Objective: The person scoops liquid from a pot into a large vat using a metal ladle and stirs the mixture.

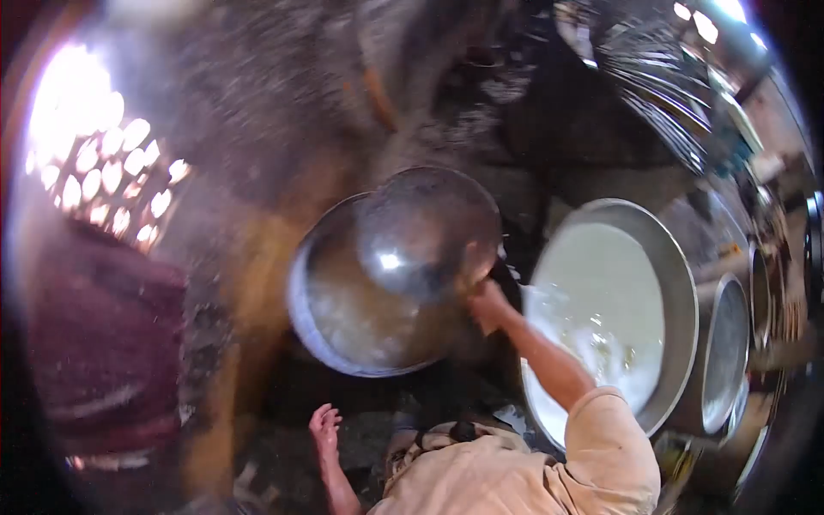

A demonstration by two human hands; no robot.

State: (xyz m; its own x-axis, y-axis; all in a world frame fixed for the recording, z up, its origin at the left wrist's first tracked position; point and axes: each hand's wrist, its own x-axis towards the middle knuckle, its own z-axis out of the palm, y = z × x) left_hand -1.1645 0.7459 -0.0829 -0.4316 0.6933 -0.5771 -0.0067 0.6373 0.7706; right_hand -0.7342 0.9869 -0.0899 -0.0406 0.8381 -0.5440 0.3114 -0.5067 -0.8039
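My right hand (487,303) is closed at the near right edge of a wide, round metal dish (421,227), dull grey with a bright glint. Whether it is a bowl, a pan or a lid I cannot tell. The dish is over the far right part of a large round pot (311,330), hiding some of its brownish, steamy contents. My left hand (324,421) is off to the near left of the pot, its fingers loosely bent and apart, with nothing in it. My right forearm passes over the near left edge of a big metal basin (682,343) of whitish liquid.
Farther right stand more metal vessels, among them a round grey one (725,352). A dark red cloth-like surface (107,343) is at the left, below a bright pierced opening (103,163). Thin sticks or fronds (661,86) lie at the far right. Haze blurs the far side.
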